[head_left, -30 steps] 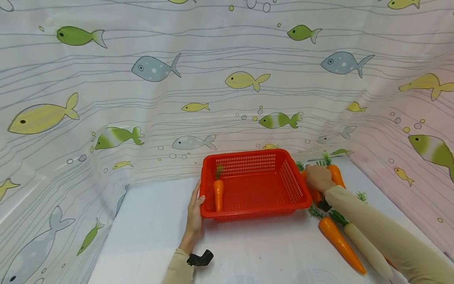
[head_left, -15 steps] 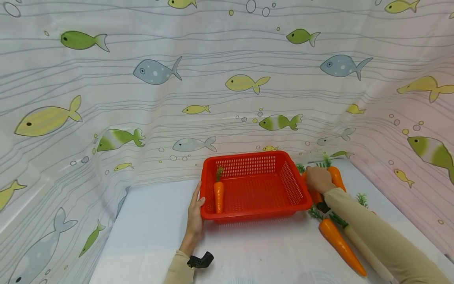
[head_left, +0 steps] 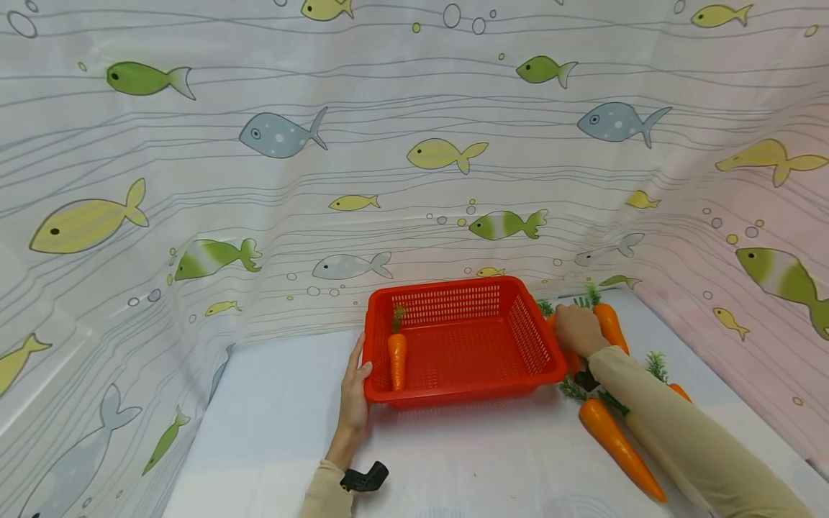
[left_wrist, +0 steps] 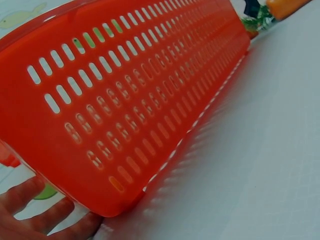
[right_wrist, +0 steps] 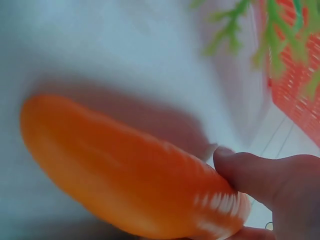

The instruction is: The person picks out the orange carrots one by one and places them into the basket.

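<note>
A red plastic basket [head_left: 464,392] with slotted walls stands on the white table, and a carrot [head_left: 398,360] with a green top lies along its left inside. My left hand [head_left: 352,399] rests against the basket's left side, fingers extended along the outer wall and thumb by the front corner. In the left wrist view the fingers [left_wrist: 52,215] touch the basket's end. To the right of the basket, my right hand [head_left: 576,331] grips another carrot [right_wrist: 130,170]; the right wrist view shows the thumb on its upper side. In the head view the hand covers much of it.
Around the right forearm lie a long carrot [head_left: 622,450], a carrot [head_left: 610,327] behind the wrist, and an orange tip [head_left: 680,391] beyond the sleeve. A long pale vegetable [head_left: 673,467] is mostly hidden under the sleeve. A fish-patterned sheet [head_left: 414,180] surrounds the table.
The head view has shifted slightly. My right forearm has come a little to the left, showing more of the orange tip beyond it and less of the pale vegetable. Both hands stay in place.
</note>
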Tool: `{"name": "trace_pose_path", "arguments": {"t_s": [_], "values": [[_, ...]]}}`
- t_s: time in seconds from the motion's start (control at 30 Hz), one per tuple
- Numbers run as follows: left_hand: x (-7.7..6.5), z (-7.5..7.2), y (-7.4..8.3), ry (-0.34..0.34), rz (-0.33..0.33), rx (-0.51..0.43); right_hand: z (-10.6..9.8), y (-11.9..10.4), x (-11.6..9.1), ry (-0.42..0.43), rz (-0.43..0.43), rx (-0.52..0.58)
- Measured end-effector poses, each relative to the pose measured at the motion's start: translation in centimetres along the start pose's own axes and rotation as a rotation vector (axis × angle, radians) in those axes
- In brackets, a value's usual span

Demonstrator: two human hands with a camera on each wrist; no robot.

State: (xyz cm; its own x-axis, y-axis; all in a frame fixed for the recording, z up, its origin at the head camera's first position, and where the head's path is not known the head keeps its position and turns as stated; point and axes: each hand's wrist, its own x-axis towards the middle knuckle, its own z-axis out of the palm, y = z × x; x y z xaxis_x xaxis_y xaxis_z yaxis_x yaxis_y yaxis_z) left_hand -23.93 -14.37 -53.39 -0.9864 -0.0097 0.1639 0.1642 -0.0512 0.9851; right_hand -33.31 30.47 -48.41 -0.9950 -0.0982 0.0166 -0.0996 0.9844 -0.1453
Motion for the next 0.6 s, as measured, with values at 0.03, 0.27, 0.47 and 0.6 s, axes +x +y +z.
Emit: {"name": "trace_pose_path", "arguments": {"t_s": [0.03,0.27,0.47,0.6], "values": [[-0.03,-0.04,-0.01,-0.002,0.000,-0.001,0.06,-0.01,0.08,-0.004,0.008,0.004],[-0.13,-0.33,-0.13,-0.002,0.000,0.002,-0.06,-0.33,0.42,-0.029,0.038,0.049],[-0.12,-0.51,-0.12,0.004,0.000,0.008,-0.31,-0.70,0.71,-0.053,0.107,0.110],[-0.16,-0.48,-0.09,-0.002,0.001,0.000,-0.55,-0.55,0.54,-0.070,0.124,0.198]]}}
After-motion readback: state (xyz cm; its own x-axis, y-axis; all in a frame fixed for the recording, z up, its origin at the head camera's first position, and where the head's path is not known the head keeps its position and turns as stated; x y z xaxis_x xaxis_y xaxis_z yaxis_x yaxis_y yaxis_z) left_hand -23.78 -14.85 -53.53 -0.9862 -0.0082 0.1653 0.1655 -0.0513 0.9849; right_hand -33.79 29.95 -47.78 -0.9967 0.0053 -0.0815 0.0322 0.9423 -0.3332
